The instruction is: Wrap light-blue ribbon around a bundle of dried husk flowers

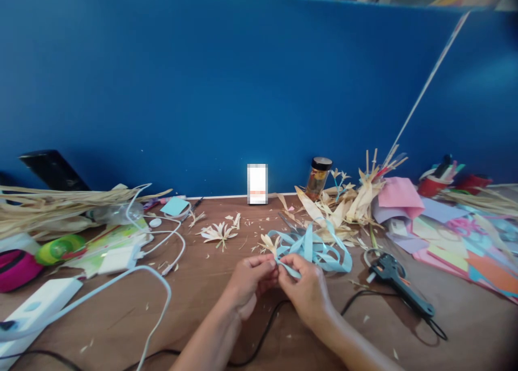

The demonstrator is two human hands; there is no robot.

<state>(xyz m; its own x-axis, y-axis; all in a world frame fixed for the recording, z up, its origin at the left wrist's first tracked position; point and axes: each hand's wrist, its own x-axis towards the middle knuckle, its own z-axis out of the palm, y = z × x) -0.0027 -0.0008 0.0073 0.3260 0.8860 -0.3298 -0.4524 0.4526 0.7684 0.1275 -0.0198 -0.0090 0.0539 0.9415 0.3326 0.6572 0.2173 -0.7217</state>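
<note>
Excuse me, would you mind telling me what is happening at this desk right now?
A person sits at a cluttered wooden desk and pinches a tangle of light blue paper strips between both hands: left hand and right hand meet at the near end of the strips. Dried straw-coloured leaf cuttings lie behind it, a black glue gun lies to the right, and white cables to the left.

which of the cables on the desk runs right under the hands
The black cable: it passes beneath the left hand and right hand. The white cables all lie off to the left.
</note>
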